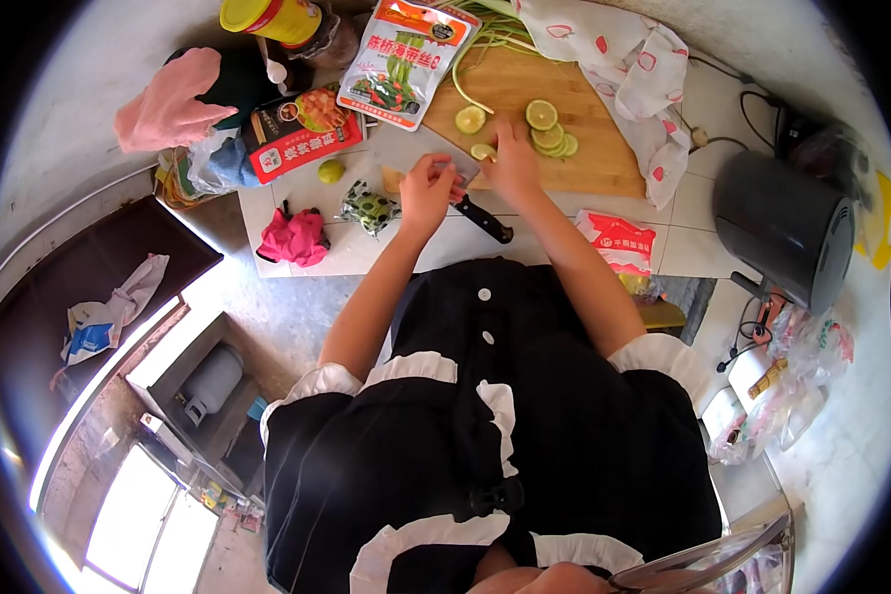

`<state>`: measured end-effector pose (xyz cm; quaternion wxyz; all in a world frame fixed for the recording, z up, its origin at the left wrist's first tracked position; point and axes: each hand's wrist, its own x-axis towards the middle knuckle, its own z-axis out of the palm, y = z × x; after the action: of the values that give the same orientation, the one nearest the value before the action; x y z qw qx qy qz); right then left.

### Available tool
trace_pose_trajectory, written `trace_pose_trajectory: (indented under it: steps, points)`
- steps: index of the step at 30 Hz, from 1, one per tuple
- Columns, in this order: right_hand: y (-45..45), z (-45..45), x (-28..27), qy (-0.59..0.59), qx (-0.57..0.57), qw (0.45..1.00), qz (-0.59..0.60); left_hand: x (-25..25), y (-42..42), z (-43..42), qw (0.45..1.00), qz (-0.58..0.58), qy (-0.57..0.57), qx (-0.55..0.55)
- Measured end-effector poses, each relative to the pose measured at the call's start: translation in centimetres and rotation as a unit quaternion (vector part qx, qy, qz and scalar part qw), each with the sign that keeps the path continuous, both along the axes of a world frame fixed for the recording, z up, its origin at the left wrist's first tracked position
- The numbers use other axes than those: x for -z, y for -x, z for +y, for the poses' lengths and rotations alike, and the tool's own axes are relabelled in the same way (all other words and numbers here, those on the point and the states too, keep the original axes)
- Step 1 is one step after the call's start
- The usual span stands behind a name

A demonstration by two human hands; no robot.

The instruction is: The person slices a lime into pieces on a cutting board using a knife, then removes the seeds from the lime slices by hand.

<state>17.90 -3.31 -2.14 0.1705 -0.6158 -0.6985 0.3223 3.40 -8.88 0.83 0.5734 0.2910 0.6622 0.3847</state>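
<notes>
A wooden cutting board lies on the tiled counter, with a small stack of lemon slices and a separate cut lemon piece on it. My right hand is over the board, its fingers closed at another lemon slice. Left of it, my left hand has curled fingers beside the knife blade; what is in them, if anything, is hidden. A knife lies between my hands, its black handle towards me and its blade reaching the board's edge.
A whole lemon, a green patterned bag and a pink cloth bundle are on the left. Food packets stand behind. To the right are a red-and-white packet, a patterned cloth and a dark kettle with cords.
</notes>
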Motion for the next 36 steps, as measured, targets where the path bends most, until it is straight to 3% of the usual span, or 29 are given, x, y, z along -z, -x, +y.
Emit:
trace_pose_trajectory:
  steps: [2,5,8,11,14,23,32,35,36]
  points:
    - [-0.7,-0.3,0.6,-0.029,-0.017,0.999,0.040,0.1,0.2,-0.2,1.000,-0.011,-0.004,-0.001]
    - [-1.7,-1.4,-1.5,0.074,0.065,0.984,0.146,-0.1,0.4,-0.5,0.999,-0.036,0.004,0.001]
    - [-3.3,-2.3,-3.7,0.235,0.139,0.886,0.374,-1.7,0.3,-0.4,0.998,-0.059,-0.009,0.031]
    - [-4.2,-2.7,-9.4,0.294,0.159,0.824,0.457,-5.4,0.0,-0.8,0.988,-0.126,-0.036,0.081]
    - [-4.8,-3.3,-13.1,0.297,0.137,0.797,0.507,-8.9,-0.5,-1.6,0.973,-0.198,-0.068,0.092]
    - [-5.2,-4.2,-20.1,0.321,0.089,0.775,0.537,-14.2,-1.0,-3.4,0.937,-0.322,-0.105,0.088]
    - [-5.7,-5.3,-21.3,0.349,0.073,0.723,0.592,-16.5,-1.9,-4.6,0.903,-0.402,-0.123,0.086]
    - [-5.4,-5.5,-22.1,0.349,0.096,0.733,0.576,-16.6,-2.2,-4.7,0.908,-0.385,-0.144,0.085]
    - [-5.2,-5.8,-22.4,0.293,0.099,0.767,0.562,-16.6,-2.3,-4.7,0.911,-0.372,-0.153,0.086]
